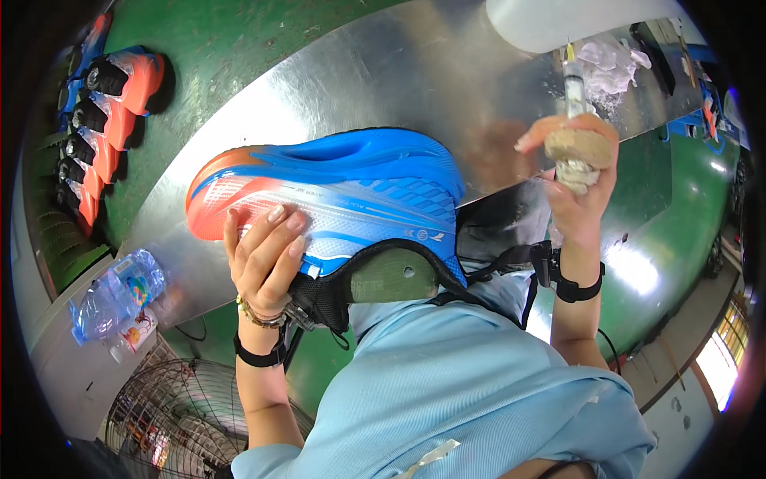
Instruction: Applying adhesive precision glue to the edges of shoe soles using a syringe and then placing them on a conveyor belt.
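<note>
A blue, white and orange running shoe [343, 191] lies on its side in front of me, its sole edge facing away. Inside its black-lined opening sits a green shoe last [391, 275] with a small hole. My left hand [267, 255] grips the shoe near the toe and laces, fingers across the upper. Away to the right, my right hand [578, 172] is closed round a clear syringe [574, 88] whose yellow tip points away from me. At the syringe's near end, in the same hand, are a tan round pad [578, 146] and an off-white crumpled lump [576, 176].
The metal tabletop [319, 88] curves across the view. Crumpled whitish film [606, 64] lies at the far right, near a white rounded object [574, 20]. Several orange shoes [104, 128] stand at the left. A plastic bottle [120, 291] lies above a wire-caged fan [175, 407].
</note>
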Demonstrator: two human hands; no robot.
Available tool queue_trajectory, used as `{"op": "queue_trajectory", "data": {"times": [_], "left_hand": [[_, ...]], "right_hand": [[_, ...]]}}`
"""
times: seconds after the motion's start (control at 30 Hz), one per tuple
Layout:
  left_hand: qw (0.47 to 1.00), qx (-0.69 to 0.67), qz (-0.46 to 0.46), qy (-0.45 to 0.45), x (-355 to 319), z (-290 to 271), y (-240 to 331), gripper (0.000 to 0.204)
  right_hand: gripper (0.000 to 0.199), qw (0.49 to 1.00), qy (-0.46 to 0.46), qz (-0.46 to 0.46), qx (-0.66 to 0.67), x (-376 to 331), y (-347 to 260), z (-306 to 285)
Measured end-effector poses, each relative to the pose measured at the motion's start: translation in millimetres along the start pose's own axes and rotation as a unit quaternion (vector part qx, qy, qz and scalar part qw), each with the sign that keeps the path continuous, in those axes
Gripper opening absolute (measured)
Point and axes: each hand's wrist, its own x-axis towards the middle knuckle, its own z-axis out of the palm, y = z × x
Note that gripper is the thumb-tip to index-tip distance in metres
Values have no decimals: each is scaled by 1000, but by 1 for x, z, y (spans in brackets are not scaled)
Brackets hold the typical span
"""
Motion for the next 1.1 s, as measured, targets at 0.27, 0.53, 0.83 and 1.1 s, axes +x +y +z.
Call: {"op": "queue_trajectory", "data": {"times": [0.27, 0.53, 0.83, 1.1], "left_hand": [[1000, -10, 5, 15, 5, 1, -3, 22], [1000, -19, 9, 7, 11, -1, -5, 22], [1000, -18, 13, 13, 9, -3, -7, 25], [1000, -5, 8, -14, 15, -9, -7, 26]], "right_hand": [[52, 995, -100, -2, -28, 40, -5, 34], [40, 979, -175, -48, -94, 58, 0, 45], [33, 962, -201, -112, -146, 64, -9, 50], [38, 968, -169, -118, -143, 57, -3, 51]]}}
